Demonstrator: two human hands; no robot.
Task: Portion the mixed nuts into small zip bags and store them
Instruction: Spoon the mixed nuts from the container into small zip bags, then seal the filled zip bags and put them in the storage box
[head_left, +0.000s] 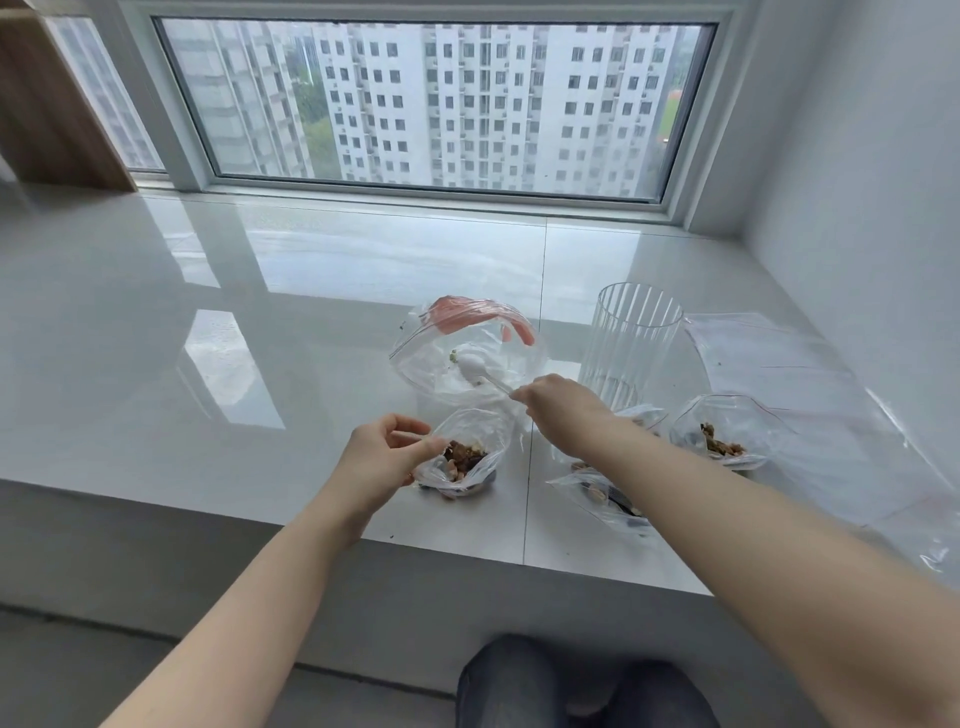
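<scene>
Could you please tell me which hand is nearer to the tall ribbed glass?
Right. The right hand holds a white spoon just left of the ribbed glass; the left hand is farther left, pinching a small bag.

On the white sill (260, 364) the left hand (382, 457) pinches open the rim of a small zip bag (464, 452) holding mixed nuts; the right hand (558, 402) holds a white spoon (475, 370) inside the large bag (467, 353) (pink-banded at its mouth); a ribbed clear jar (631, 338) stands just right; two more nut-filled bags (724, 436) lie beyond the right forearm.

Glossy white sill (260, 322), large open bag (415, 358), ribbed clear jar (631, 338), nut-filled small bags (727, 441), flat empty bags (779, 364)
</scene>
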